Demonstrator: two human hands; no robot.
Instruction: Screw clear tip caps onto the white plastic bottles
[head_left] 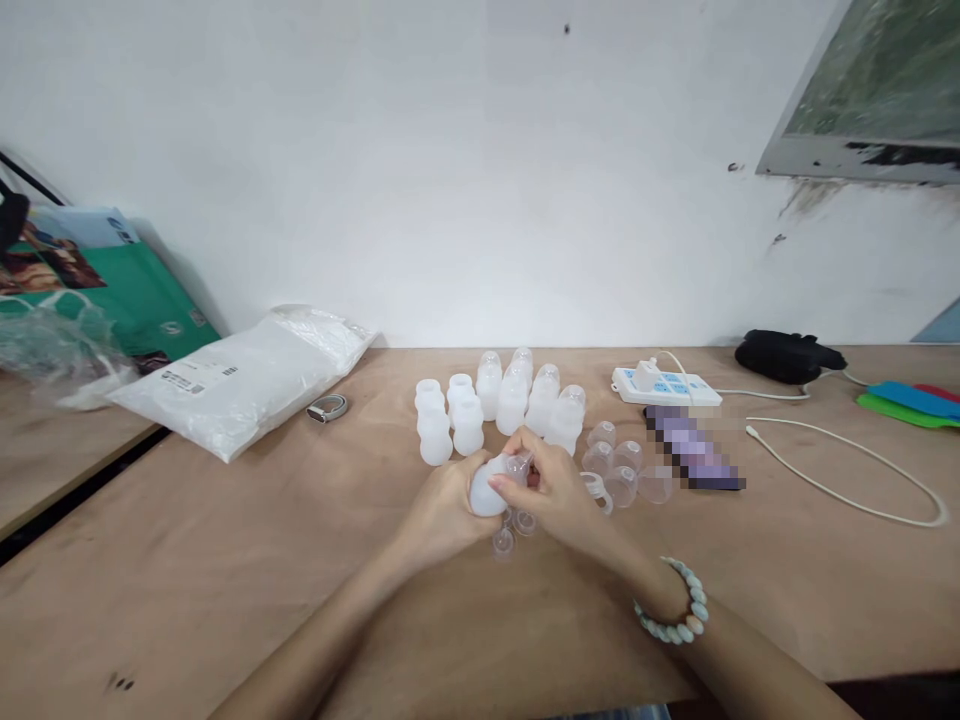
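My left hand (442, 508) is wrapped around a frosted white baby bottle (487, 490), which lies tilted with its top toward the right. At that top, my right hand (553, 485) pinches a clear bottle nipple (517, 466); its fingers partly hide the joint. Just below my hands, several loose clear nipples (503, 542) rest on the table. Behind stand several open frosted bottles (435, 437) at the left and several bottles with clear domed caps (514, 400) at the right. Loose clear caps (622, 487) and a white collar ring (598, 492) sit beside my right hand.
On the wooden table (262, 560) lie a white plastic package (240, 375) and a grey band (327, 408) at the left. A power strip (666, 386), a phone (694, 450), a white cable (847, 430) and a black pouch (787, 355) are at the right.
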